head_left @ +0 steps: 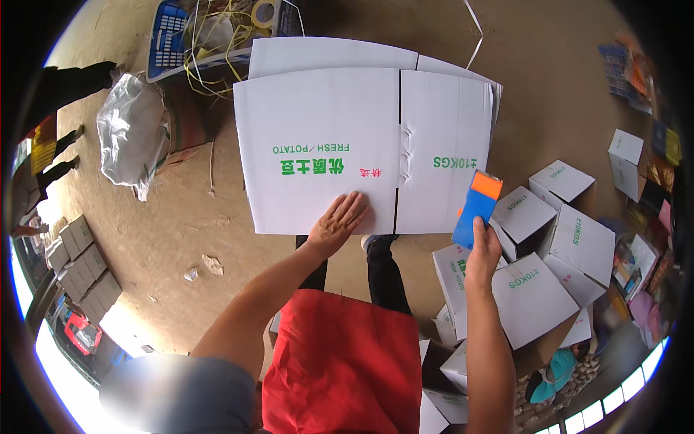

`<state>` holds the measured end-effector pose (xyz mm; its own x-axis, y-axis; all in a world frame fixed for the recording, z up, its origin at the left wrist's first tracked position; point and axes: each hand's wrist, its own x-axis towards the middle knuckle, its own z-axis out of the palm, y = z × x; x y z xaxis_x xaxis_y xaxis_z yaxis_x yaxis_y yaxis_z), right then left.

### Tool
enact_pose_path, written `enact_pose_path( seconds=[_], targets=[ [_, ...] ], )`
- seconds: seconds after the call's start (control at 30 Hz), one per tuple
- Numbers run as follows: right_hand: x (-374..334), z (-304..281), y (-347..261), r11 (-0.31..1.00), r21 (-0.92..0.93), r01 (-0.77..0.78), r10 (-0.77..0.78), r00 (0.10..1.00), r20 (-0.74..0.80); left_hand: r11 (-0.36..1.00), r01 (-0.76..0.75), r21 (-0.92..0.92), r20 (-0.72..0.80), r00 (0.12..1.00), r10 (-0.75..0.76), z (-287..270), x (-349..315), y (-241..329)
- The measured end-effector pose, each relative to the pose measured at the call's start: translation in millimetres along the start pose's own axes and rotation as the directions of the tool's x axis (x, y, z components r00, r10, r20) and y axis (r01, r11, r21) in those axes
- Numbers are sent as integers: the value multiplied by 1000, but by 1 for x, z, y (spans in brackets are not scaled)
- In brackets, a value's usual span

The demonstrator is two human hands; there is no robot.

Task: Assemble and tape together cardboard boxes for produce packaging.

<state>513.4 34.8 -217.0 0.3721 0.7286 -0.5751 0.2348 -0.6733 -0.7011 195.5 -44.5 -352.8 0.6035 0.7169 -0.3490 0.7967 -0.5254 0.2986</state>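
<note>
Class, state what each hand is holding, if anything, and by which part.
The right hand holds a flat blue-and-orange object by its blue end; the left hand holds nothing, resting palm-down on white cardboard.

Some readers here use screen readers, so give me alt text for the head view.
A person's left hand lies on a flat white carton; the right hand holds a blue and orange object. White boxes crowd the right side; a blue crate sits top left.

Downward fisheye view from head height, rim detail uncertain
</note>
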Motion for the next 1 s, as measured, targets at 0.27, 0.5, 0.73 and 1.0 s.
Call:
enact_pose_path(
  seconds=[0.27, 0.5, 0.73, 1.0],
  targets=[
    [41, -2, -70, 938, -212, 274, -284, 959, -17, 930, -27, -367, 137, 987, 83, -144, -118, -20],
    [113, 36, -85, 606, -657, 449, -434, 878, 200, 880, -158, -448, 43, 979, 198, -259, -182, -44],
    [172, 111, -80, 172, -683, 710, -617, 618, 487, 883, -181, -434, -31, 982, 186, -304, -173, -40],
    [59, 74, -180, 690, -463, 556, -26, 659, 752, 809, -120, -576, -3, 989, 145, -326, -153, -49]
  ],
)
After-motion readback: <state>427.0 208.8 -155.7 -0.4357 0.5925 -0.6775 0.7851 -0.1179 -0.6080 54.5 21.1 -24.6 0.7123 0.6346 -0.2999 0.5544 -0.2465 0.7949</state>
